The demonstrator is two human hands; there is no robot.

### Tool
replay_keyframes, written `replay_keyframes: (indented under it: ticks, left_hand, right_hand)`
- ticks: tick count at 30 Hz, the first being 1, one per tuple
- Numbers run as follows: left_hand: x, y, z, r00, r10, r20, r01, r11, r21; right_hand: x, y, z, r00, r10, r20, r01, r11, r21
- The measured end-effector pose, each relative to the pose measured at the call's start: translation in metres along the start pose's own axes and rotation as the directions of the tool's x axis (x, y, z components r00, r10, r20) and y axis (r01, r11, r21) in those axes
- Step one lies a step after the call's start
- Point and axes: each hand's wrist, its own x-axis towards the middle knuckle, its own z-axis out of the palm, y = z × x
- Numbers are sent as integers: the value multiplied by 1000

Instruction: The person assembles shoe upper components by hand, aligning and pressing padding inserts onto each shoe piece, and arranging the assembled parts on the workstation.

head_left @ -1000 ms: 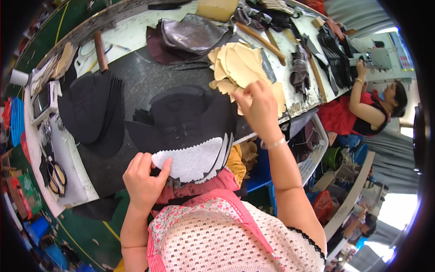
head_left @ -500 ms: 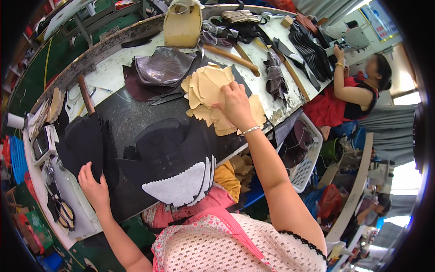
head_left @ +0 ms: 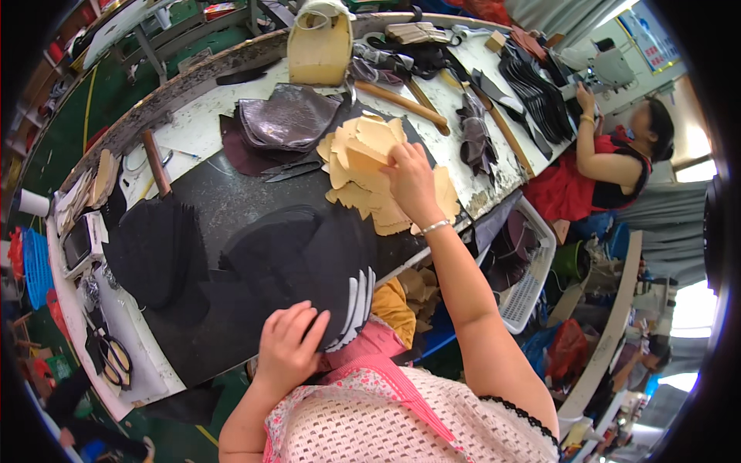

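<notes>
On table [head_left: 202, 131], mid-right: your right hand [head_left: 411, 181] pinches top tan piece [head_left: 369, 158] off fanned pile, edges exposed for picking. Left hand [head_left: 289, 347], fingers spread, pins black stack [head_left: 309, 266] at near edge.

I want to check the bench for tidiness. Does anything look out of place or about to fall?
The fanned stack of black pieces under the left hand juts past the near edge of the table, its white undersides showing. The tan pieces under the right hand lie loosely spread. Nothing looks spilled or damaged.
</notes>
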Motion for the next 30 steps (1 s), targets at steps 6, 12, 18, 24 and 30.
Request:
replay_keyframes:
  ticks: [6,12,18,24,30]
  left_hand:
    - [3,-13,-34,984,-179,18,177,942,-284]
    - [48,-10,-25,841,-357,407,487,171,-856]
    - [48,-10,-15,842,-530,102,144,39,-989]
    - [32,-23,-29,830,-545,118,270,207,-941]
    - [14,-43,-12,814,-401,-420,452,892,26]
  right_hand:
    - [-5,-35,-24,994,88,57,-104,775,623]
    - [-38,-44,-55,889,-383,-250,450,831,327]
    - [-62,-137,-57,982,-157,-106,187,897,401]
    - [-90,-125,-76,793,54,607,-548,499,671]
    - [-85,-107,-77,929,200,313,-370,444,816]
